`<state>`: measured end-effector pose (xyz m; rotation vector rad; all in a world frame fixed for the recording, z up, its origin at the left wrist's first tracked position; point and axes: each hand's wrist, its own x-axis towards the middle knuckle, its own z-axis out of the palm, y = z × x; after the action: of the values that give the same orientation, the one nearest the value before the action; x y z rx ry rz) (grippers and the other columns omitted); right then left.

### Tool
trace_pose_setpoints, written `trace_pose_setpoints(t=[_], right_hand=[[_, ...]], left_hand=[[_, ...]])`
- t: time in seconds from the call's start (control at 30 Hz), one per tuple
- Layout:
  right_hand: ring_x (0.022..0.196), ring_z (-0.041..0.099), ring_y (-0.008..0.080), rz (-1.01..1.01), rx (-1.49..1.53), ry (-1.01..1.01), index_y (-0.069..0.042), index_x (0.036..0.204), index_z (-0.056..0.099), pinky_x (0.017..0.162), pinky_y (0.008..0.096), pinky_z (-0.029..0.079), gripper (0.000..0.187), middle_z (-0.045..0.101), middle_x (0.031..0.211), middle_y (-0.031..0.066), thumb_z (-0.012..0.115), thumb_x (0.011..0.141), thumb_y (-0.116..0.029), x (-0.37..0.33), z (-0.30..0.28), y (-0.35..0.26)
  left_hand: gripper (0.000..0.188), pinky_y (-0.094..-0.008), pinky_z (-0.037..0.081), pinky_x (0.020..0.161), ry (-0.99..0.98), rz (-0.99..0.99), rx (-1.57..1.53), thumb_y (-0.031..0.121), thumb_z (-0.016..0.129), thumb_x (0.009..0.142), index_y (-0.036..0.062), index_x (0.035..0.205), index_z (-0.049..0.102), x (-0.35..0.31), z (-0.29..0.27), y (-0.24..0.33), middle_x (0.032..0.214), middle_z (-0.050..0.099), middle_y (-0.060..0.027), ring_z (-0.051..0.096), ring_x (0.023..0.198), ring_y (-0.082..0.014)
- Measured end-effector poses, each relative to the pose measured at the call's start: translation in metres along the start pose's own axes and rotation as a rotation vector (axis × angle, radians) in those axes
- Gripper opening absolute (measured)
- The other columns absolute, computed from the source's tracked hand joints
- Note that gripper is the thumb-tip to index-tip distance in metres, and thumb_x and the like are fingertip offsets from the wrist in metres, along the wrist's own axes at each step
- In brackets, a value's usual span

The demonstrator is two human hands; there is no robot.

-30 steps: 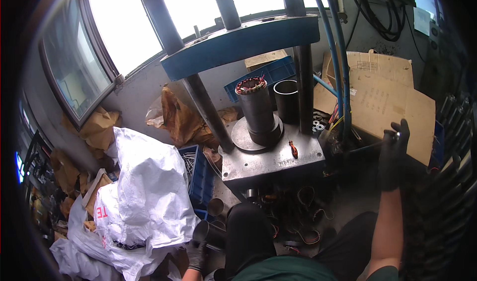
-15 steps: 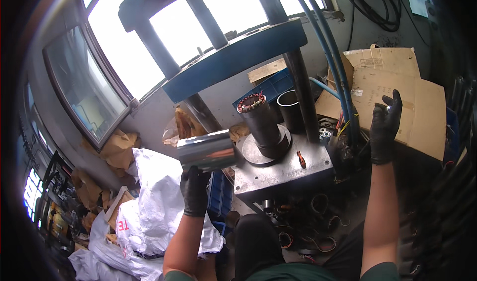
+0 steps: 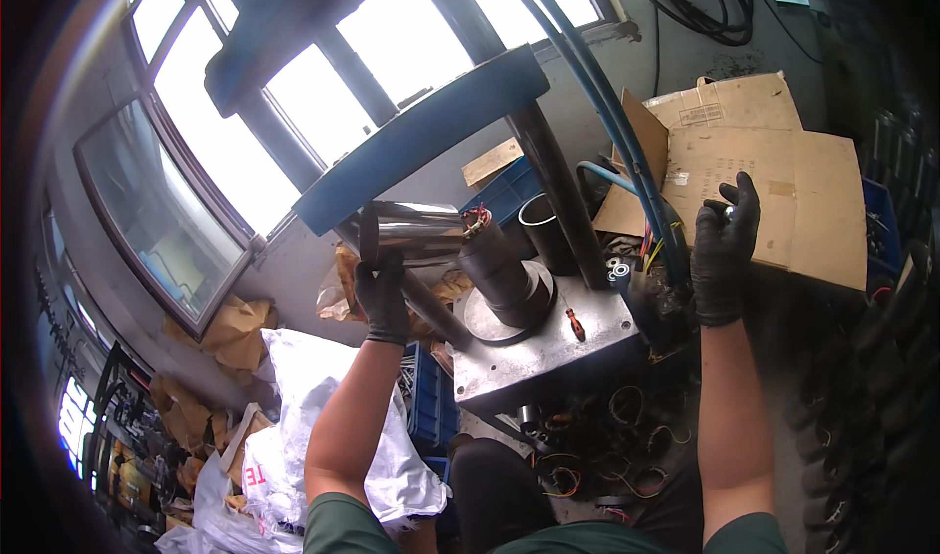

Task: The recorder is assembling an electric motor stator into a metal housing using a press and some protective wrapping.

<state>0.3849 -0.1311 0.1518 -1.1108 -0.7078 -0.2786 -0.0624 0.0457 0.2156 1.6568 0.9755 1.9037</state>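
Left hand [image 3: 382, 299], black glove, is raised near the press, fingers clamped on one end of a shiny metal cylinder [image 3: 416, 231]. The cylinder lies roughly level, its right end touching or just beside the top of the dark stator core [image 3: 494, 265]; exact contact cannot be told. Copper winding ends with coloured wires show at the core's top. The core stands upright on a round disc on the grey metal press surface [image 3: 548, 348].

Right hand [image 3: 725, 250], also black-gloved, is up at the right, well apart from the core, in front of the flattened cardboard [image 3: 774, 172]. Its fingers are curled together around a small shiny object [image 3: 729, 213], too small to identify.

A red-handled screwdriver [image 3: 575, 324] lies on the press surface, right of the disc. A dark open tube [image 3: 543, 231] stands far behind the core, beside the black press column [image 3: 558, 192]. The blue crossbeam [image 3: 421, 138] runs overhead, above the cylinder. Blue hoses [image 3: 627, 152] drop down on the right of the column. A blue crate [image 3: 426, 397] sits low, left of the press base, and white woven sacks [image 3: 323, 397] lie further left on the floor. Loose wire coils [image 3: 597, 436] lie under the press, near the person's knees. Bright windows [image 3: 323, 74] fill the far wall.
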Motion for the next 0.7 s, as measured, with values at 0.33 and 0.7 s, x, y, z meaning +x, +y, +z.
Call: trace_pose_setpoints(t=[0.33, 0.7], right_hand=[[0.097, 0.066, 0.0236, -0.034, 0.014, 0.037, -0.001, 0.147, 0.046, 0.091, 0.0376, 0.056, 0.058, 0.057, 0.127, 0.0192, 0.058, 0.091, 0.005, -0.003, 0.005, -0.001], [0.097, 0.066, 0.0234, -0.101, -0.038, 0.046, 0.000, 0.144, 0.049, 0.090, 0.0368, 0.056, 0.054, 0.058, 0.126, 0.0187, 0.058, 0.091, 0.005, -0.004, -0.002, -0.002]], left_hand=[[0.032, -0.0270, 0.050, 0.059, -0.179, -0.160, 0.041, 0.036, 0.074, 0.099, 0.0070, 0.088, 0.066, 0.082, 0.010, 0.010, 0.078, 0.060, -0.0001, 0.058, 0.064, -0.0110], [0.041, -0.0277, 0.053, 0.053, -0.270, -0.254, 0.199, 0.043, 0.078, 0.093, 0.0066, 0.089, 0.060, 0.163, 0.050, -0.003, 0.075, 0.058, -0.0021, 0.056, 0.057, -0.0117]])
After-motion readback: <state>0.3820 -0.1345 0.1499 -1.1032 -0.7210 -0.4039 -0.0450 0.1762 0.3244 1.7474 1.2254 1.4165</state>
